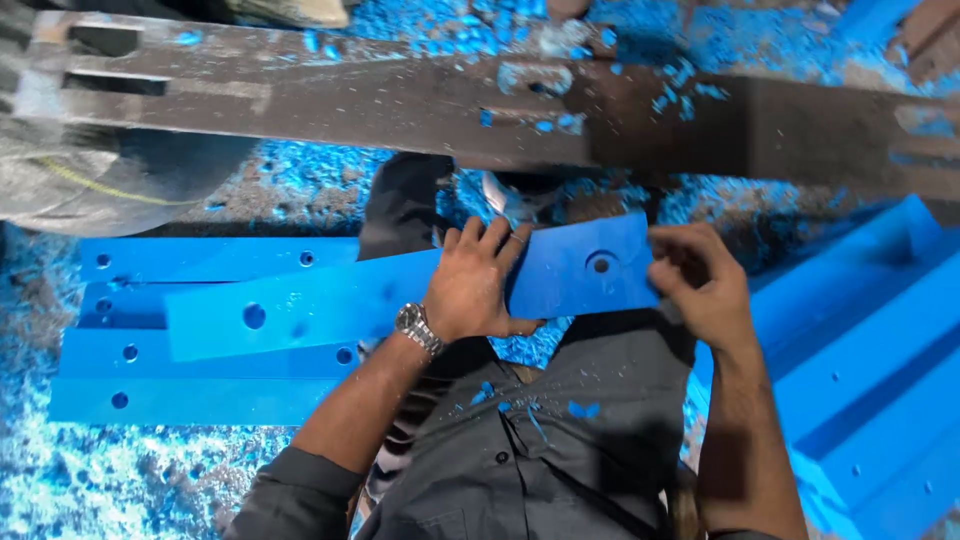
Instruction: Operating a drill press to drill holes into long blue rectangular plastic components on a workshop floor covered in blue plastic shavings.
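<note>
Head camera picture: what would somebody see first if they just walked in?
Bright blue everywhere. A long blue strip with round holes is held across the middle by the left hand and right hand. More blue strips lie stacked at left, and blue shavings cover the floor under a dark metal beam.

My left hand (pixel 470 285) covered the middle of the strip (pixel 400 300), so I could not see the surface under the palm. The right hand (pixel 700 285) hid the strip's right end and its corner. The fingertips of that hand were behind the edge; grip could not be judged. The stack (pixel 200 370) lay partly under the strip, so I could not count its pieces. The blue blocks (pixel 860 350) ran off the right and bottom edges. The metal beam (pixel 400 100) was cut by both sides. The grey bag (pixel 110 180) ran off the left edge.
</note>
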